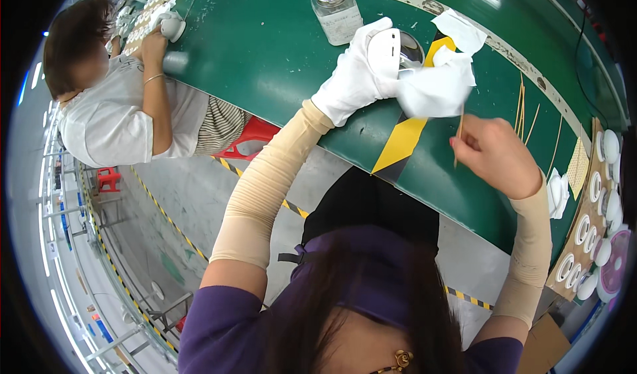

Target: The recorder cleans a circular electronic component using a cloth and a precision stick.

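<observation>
My left hand (348,79), in a white glove, is closed around a white rounded housing (383,52) with a shiny, mirror-like dome (411,50) on its right side. Bare and slightly blurred, my right hand (497,155) pinches a thin wooden stick (462,119). The stick's upper end meets a white cloth (434,94), which hangs just below the dome and overlaps the housing's lower edge. Whether the cloth is fixed to the stick or pressed on the dome, I cannot tell.
A glass bottle (338,22) with a metal top stands beyond my left hand. White cloths (461,30) and several sticks (521,112) lie on the green table (265,56). At right, a board (564,274) carries white rings and domes. A co-worker (119,95) sits at left.
</observation>
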The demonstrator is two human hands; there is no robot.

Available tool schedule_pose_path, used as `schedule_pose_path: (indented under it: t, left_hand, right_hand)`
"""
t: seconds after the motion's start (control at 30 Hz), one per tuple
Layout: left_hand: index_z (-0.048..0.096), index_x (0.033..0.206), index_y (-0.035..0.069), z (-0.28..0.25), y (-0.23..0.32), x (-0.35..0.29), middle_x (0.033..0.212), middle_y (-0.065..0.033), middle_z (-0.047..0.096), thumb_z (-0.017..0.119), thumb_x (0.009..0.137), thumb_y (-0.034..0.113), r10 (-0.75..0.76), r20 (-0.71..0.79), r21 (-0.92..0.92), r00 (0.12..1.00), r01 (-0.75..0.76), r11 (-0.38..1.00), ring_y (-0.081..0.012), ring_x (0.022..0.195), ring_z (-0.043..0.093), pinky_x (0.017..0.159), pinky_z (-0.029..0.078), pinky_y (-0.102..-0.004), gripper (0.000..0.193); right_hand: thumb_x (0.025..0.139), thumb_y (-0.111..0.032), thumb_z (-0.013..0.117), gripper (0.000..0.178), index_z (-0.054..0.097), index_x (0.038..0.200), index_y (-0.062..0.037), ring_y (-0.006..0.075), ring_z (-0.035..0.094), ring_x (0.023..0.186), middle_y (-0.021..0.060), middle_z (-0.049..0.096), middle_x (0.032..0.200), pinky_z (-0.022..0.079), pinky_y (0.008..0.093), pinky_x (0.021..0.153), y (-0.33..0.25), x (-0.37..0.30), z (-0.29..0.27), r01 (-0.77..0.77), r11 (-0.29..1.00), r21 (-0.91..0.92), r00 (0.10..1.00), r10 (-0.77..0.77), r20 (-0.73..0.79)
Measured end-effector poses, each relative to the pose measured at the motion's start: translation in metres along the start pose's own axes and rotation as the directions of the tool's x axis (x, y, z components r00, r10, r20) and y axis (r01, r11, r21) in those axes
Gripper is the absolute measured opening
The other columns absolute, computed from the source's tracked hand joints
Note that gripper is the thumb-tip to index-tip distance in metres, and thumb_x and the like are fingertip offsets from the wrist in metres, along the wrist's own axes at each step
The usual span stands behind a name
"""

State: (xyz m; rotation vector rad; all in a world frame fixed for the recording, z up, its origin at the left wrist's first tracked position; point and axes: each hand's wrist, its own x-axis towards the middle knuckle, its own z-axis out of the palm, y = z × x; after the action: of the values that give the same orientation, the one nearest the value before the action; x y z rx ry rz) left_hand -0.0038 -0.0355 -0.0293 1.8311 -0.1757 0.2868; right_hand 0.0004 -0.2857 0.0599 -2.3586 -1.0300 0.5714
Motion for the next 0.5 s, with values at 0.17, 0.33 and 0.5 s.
schedule_pose_path:
  t: [0.17, 0.33, 0.5]
  left_hand:
    - [0.027, 0.139, 0.003, -0.002, 0.007, -0.003, 0.126, -0.0101, 0.049, 0.087, 0.061, 0.016, 0.123, 0.053, 0.296, 0.991, -0.134, 0.946, -0.0172, 0.117, 0.048, 0.102, 0.038, -0.0303, 0.099]
    - [0.028, 0.139, 0.004, -0.007, 0.010, -0.006, 0.126, -0.0103, 0.050, 0.088, 0.060, 0.020, -0.025, 0.025, 0.076, 0.999, 0.023, 0.997, -0.0185, 0.116, 0.049, 0.101, 0.040, -0.0306, 0.100]
    - [0.029, 0.138, 0.005, -0.005, 0.010, -0.007, 0.125, -0.0106, 0.051, 0.089, 0.058, 0.022, 0.025, 0.010, 0.210, 1.000, -0.026, 0.977, -0.0194, 0.115, 0.051, 0.099, 0.042, -0.0313, 0.102]
  right_hand:
    - [0.087, -0.009, 0.049, 0.016, 0.057, 0.076, 0.0008, 0.0081, 0.053, 0.046, 0.0035, 0.056, 0.058, 0.040, 0.0219, 0.042, 0.016, -0.006, -0.018, -0.102, 0.983, 0.154, 0.995, 0.097, 0.040]
    - [0.094, -0.006, 0.050, 0.011, 0.057, 0.095, 0.0024, 0.0126, 0.064, 0.072, 0.0099, 0.065, 0.084, 0.050, 0.0222, 0.064, 0.005, 0.012, 0.008, 0.193, 0.802, 0.565, 0.866, 0.132, -0.483]
    - [0.087, 0.004, 0.059, 0.010, 0.058, 0.097, 0.0032, 0.0213, 0.067, 0.092, 0.0167, 0.066, 0.104, 0.052, 0.0282, 0.082, -0.003, 0.038, 0.062, 0.441, 0.875, 0.199, 0.705, -0.200, -0.680]
